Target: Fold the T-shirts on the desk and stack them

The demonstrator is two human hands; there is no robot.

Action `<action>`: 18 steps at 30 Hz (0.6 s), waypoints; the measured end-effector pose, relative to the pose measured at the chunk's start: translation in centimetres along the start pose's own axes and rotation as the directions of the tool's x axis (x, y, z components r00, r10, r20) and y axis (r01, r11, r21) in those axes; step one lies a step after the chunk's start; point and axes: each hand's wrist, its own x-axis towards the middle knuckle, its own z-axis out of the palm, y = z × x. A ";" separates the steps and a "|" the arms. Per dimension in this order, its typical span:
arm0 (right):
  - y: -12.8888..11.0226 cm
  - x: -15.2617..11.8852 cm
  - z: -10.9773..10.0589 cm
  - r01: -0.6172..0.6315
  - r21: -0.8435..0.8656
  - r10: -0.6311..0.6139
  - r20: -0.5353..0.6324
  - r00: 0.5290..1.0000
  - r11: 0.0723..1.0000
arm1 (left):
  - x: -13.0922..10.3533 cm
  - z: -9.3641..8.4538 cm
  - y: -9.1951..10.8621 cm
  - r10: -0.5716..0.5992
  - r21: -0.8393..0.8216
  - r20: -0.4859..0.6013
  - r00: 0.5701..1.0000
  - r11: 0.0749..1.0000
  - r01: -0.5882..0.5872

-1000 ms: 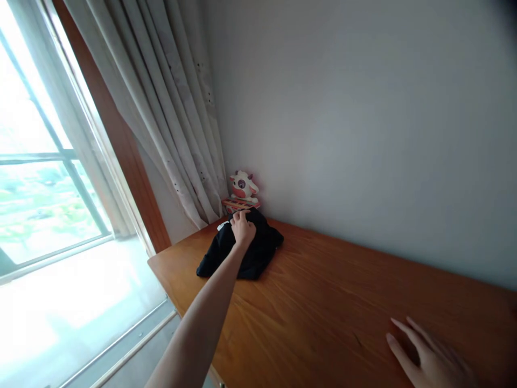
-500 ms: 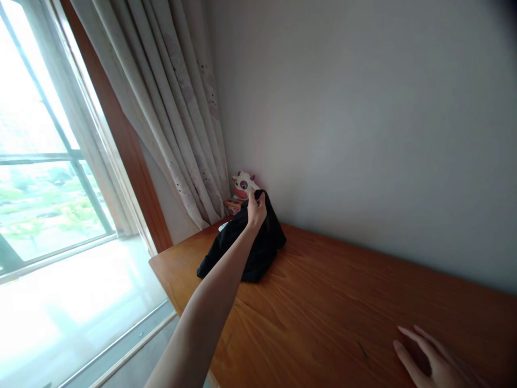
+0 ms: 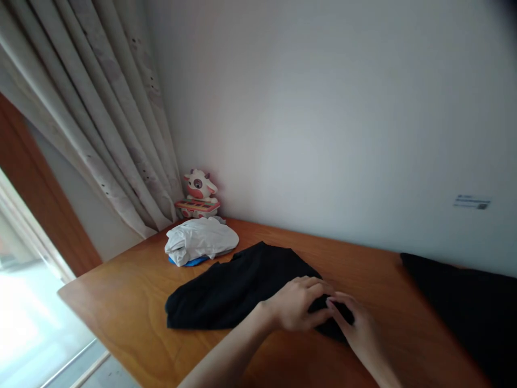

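Black cloth [image 3: 238,291] that was lifted by the left hand [image 3: 298,303] half a second ago, close in front of the toy cow [image 3: 197,186], has come forward and now lies low and folded over itself on the wooden table [image 3: 133,291]. Right hand [image 3: 361,326], then well apart from the cloth, has joined the left at its right end, and the view has turned to the right. Most of the cloth stretches out to the left of both hands, beyond the left forearm; only its near right end sits under and between them. Both hands are curled, thumbs towards each other, fingertips meeting or almost so; whether they pinch the fabric I cannot tell. White cloth [image 3: 202,237], uncovered since then, rests behind the black one, with a bit of blue [image 3: 196,262] beneath it. Another dark cloth [image 3: 468,307] lies farther right, apart from the hands
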 end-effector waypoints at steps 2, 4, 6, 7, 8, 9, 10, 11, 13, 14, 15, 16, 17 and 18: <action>-0.3 0.4 -0.6 0.005 -0.042 -0.004 0.032 0.999 0.999 | -1.0 0.9 -0.8 -0.067 0.161 -0.017 0.998 0.984 0.069; -0.6 1.0 -1.6 0.037 -0.089 -0.030 0.080 0.996 0.995 | -1.7 1.1 -1.9 -0.113 0.290 -0.030 0.993 0.950 0.117; -0.5 1.4 -3.1 0.063 -0.181 -0.058 0.033 0.998 0.981 | -2.3 0.7 -2.9 -0.164 0.375 -0.083 0.983 0.909 0.183; -0.3 1.6 -4.0 0.049 -0.249 -0.063 -0.050 0.997 0.967 | -2.6 0.4 -3.3 -0.200 0.411 -0.141 0.970 0.879 0.241; 0.0 1.7 -4.9 0.009 -0.327 -0.063 -0.153 0.986 0.945 | -2.8 0.0 -3.6 -0.244 0.444 -0.212 0.946 0.839 0.315; 0.3 1.7 -5.8 -0.050 -0.407 -0.060 -0.254 0.965 0.912 | -3.0 -0.4 -4.0 -0.293 0.474 -0.283 0.913 0.785 0.399; 0.6 1.6 -6.5 -0.112 -0.478 -0.060 -0.331 0.942 0.871 | -3.2 -0.8 -4.3 -0.349 0.499 -0.345 0.871 0.718 0.485; 0.7 1.5 -7.1 -0.164 -0.538 -0.064 -0.379 0.923 0.827 | -3.5 -1.2 -4.6 -0.410 0.517 -0.385 0.827 0.647 0.561; 0.5 1.2 -7.6 -0.209 -0.612 -0.082 -0.412 0.908 0.763 | -3.8 -1.7 -5.2 -0.538 0.538 -0.369 0.758 0.542 0.646; 0.1 1.1 -7.4 -0.194 -0.620 -0.095 -0.402 0.911 0.760 | -3.9 -1.8 -5.4 -0.594 0.542 -0.322 0.737 0.523 0.658; -0.4 1.0 -7.1 -0.163 -0.603 -0.097 -0.375 0.922 0.781 | -3.9 -1.8 -5.7 -0.635 0.542 -0.265 0.726 0.525 0.656; -1.1 0.8 -6.6 -0.127 -0.558 -0.075 -0.324 0.943 0.820 | -3.9 -1.8 -5.8 -0.651 0.540 -0.217 0.727 0.540 0.646; -1.8 0.7 -6.0 -0.104 -0.492 -0.028 -0.255 0.967 0.864 | -3.8 -1.7 -5.8 -0.641 0.536 -0.199 0.741 0.562 0.630; -2.6 0.6 -5.4 -0.107 -0.412 0.036 -0.175 0.984 0.905 | -3.7 -1.5 -5.7 -0.603 0.531 -0.217 0.768 0.587 0.611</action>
